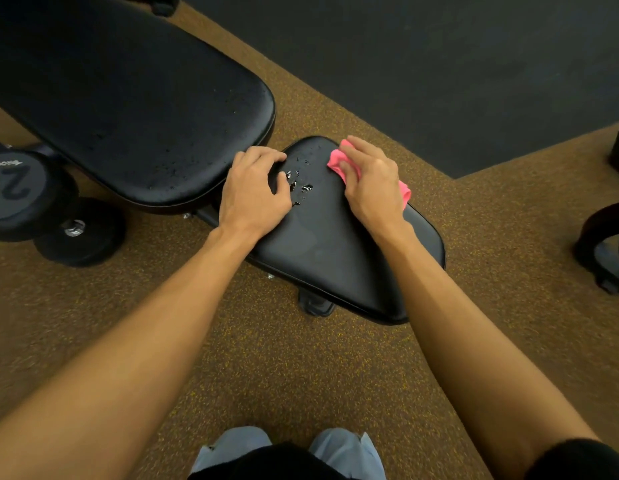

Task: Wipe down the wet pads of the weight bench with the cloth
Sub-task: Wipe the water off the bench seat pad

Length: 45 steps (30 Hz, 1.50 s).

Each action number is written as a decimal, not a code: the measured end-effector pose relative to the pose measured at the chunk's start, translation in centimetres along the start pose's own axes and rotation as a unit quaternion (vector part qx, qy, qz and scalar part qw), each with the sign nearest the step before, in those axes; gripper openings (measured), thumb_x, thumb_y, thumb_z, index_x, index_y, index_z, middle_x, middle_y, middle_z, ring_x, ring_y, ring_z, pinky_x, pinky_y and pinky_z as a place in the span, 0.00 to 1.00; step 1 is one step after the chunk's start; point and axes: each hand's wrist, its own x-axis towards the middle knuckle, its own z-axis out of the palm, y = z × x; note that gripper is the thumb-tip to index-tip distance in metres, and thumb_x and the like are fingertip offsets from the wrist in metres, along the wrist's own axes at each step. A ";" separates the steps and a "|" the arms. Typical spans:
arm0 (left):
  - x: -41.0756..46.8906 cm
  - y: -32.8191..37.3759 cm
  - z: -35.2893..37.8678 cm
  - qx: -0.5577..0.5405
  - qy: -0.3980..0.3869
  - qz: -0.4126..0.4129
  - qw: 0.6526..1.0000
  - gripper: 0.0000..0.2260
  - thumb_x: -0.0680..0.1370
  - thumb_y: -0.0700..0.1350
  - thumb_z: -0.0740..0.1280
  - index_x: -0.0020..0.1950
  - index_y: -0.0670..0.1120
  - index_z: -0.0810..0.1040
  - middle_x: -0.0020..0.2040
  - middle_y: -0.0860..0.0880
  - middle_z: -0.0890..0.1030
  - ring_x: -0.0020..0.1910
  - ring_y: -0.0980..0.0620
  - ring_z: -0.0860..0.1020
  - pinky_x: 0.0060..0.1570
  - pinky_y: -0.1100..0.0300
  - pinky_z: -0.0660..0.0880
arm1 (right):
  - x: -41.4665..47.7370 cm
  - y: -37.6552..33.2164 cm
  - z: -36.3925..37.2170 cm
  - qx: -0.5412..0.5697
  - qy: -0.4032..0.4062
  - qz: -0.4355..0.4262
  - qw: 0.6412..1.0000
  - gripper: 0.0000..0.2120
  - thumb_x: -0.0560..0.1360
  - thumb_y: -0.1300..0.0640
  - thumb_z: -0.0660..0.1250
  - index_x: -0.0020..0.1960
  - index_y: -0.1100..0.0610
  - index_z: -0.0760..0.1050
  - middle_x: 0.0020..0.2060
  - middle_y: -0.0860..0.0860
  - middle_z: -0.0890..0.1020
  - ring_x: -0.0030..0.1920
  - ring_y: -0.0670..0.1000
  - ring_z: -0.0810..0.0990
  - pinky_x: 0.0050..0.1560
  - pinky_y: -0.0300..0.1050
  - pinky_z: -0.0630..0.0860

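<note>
The black seat pad (336, 251) of the weight bench lies in the middle of the view, with water drops (299, 183) near its narrow far end. My right hand (368, 181) presses a pink cloth (337, 159) flat on the pad's far right part. My left hand (254, 190) rests on the pad's left edge, fingers curled and spread, holding nothing. The long black back pad (128, 98) stretches to the upper left, speckled with small drops.
Black dumbbells (34, 199) lie on the floor at the left, beside the back pad. The bench's foot (315, 304) shows under the seat. Dark equipment parts (606, 251) stand at the right edge. The floor is brown speckled rubber, with a dark mat (439, 64) beyond.
</note>
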 end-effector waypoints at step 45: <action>0.1 -0.3 0.5 -0.009 0.034 -0.041 0.999 0.13 0.77 0.47 0.65 0.60 0.50 0.82 0.58 0.53 0.80 0.59 0.52 0.76 0.57 0.59 0.74 | -0.6 1.1 -0.5 0.041 -0.070 -0.119 0.990 0.14 0.84 0.54 0.71 0.67 0.55 0.85 0.69 0.52 0.83 0.70 0.51 0.81 0.75 0.38 0.70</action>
